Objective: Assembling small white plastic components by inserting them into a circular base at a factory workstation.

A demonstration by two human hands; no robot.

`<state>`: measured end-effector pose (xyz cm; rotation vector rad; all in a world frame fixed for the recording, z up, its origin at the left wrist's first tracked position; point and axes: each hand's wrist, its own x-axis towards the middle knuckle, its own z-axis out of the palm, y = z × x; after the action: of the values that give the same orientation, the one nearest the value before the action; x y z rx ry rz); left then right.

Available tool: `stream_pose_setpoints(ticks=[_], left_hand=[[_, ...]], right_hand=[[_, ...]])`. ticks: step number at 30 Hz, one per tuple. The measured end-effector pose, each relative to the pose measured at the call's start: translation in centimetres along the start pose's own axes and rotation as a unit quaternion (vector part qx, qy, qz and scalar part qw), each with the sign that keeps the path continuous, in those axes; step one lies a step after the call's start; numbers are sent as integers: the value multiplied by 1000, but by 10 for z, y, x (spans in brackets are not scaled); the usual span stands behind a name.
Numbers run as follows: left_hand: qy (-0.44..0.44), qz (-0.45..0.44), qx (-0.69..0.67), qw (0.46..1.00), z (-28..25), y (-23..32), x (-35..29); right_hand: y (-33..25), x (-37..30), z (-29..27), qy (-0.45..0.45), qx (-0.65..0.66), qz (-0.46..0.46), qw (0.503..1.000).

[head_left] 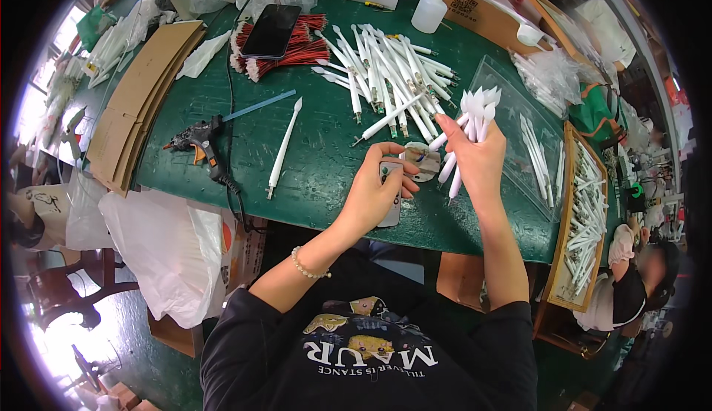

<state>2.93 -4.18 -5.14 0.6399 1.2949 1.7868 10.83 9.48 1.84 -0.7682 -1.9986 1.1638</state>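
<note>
Near the table's front edge, my left hand is closed around a small grey remote control, with the thumb over its buttons. My right hand grips a bunch of white electric taper candles, their flame-shaped tips pointing up and away and their lower ends slanting down to the left. Between both hands lies a round pale disc, partly covered by my left fingers. Beyond them a loose pile of similar candles spreads over the green table, some showing small circuit parts at their ends. One candle lies alone to the left.
A glue gun with its cable sits left, beside folded cardboard. A black phone rests on red wire bundles. At the right are a clear plastic sheet and a wooden tray of candles. A white squeeze bottle stands behind.
</note>
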Motion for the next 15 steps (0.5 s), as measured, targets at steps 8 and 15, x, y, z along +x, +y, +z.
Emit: stream_pose_setpoints(ticks=[8, 15], left_hand=[[1, 4, 4, 1000, -1, 1, -2], [-4, -10, 7, 1000, -1, 4, -2]], right_hand=[[2, 0, 4, -10, -32, -12, 999], [3, 0, 5, -4, -33, -17, 999]])
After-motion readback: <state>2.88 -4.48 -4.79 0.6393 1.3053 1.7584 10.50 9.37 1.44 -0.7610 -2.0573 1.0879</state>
